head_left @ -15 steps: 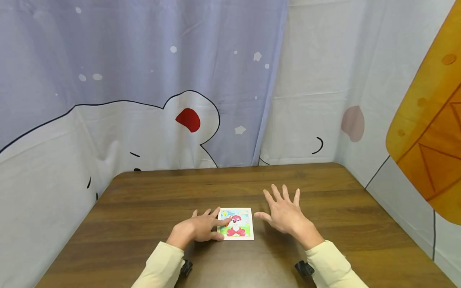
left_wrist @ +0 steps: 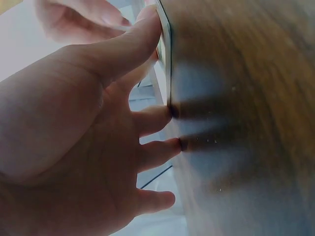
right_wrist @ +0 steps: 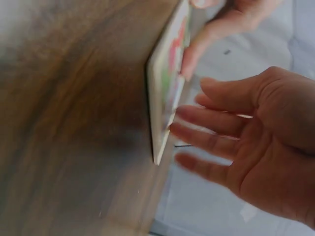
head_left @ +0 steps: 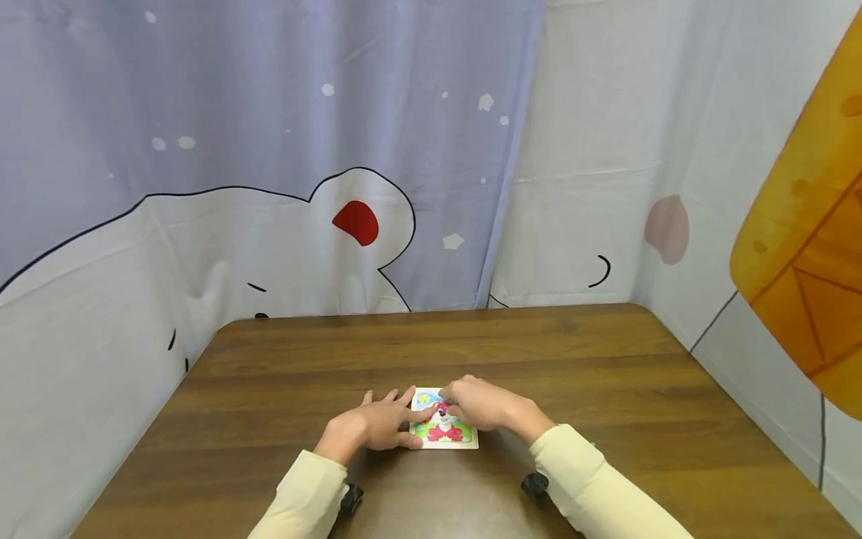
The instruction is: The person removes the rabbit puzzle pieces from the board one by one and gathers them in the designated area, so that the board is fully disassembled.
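A small square picture board (head_left: 446, 436) with a white border and a pink cartoon animal lies flat on the wooden table. My left hand (head_left: 378, 427) is at its left side, fingers spread. The index finger reaches onto the picture and the thumb rests at the near left edge. From the right, my right hand (head_left: 483, 404) reaches over the board's upper right part and hides that corner. In the right wrist view, the right hand's fingers (right_wrist: 209, 140) are loosely bent, with fingertips close over the board (right_wrist: 162, 83), pinching nothing.
The brown wooden table (head_left: 296, 359) has rounded far corners. Behind it and along the sides hangs a printed curtain (head_left: 229, 135) with cartoon shapes. Dark wrist devices (head_left: 535, 485) sit under both cream sleeves (head_left: 572, 464).
My right hand has moved left from beside the board to over its upper right part, its spread fingers drawing in. The left hand stays in place on the board.
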The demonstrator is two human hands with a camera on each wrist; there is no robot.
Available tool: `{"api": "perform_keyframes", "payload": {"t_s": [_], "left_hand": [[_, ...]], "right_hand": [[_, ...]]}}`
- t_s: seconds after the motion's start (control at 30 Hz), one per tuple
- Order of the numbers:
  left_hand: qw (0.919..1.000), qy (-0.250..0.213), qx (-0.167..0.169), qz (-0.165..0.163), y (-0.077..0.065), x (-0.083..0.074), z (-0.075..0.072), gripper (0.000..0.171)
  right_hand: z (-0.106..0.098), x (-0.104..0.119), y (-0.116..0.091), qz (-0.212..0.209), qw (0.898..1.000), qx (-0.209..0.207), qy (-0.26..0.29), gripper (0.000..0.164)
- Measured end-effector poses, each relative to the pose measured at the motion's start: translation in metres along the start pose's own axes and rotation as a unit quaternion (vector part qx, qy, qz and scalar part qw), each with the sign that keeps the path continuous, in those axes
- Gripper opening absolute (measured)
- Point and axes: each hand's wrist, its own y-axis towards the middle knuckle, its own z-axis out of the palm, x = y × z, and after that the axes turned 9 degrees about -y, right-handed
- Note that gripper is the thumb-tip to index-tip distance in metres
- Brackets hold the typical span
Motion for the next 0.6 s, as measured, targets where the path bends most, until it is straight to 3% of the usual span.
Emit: {"api": "perform_keyframes", "payload": {"t_s": [0.23,0.4,0.6], "left_hand": [[1.0,-0.001,0.001,0.004,0.001,0.0,0.001,0.062],[1.0,0.003,-0.001,0.006,0.0,0.0,0.001,0.062],[1.0,0.001,-0.002,0.005,-0.001,0.0,0.001,0.061]], "right_hand": [[0.003,0.002,0.025,-0.025,0.998,-0.024,0.047,0.023],[0.008,0.001,0.029,-0.02,0.996,-0.057,0.07,0.02],[0.014,0.003,0.028,0.0,0.995,-0.066,0.07,0.024]]}}
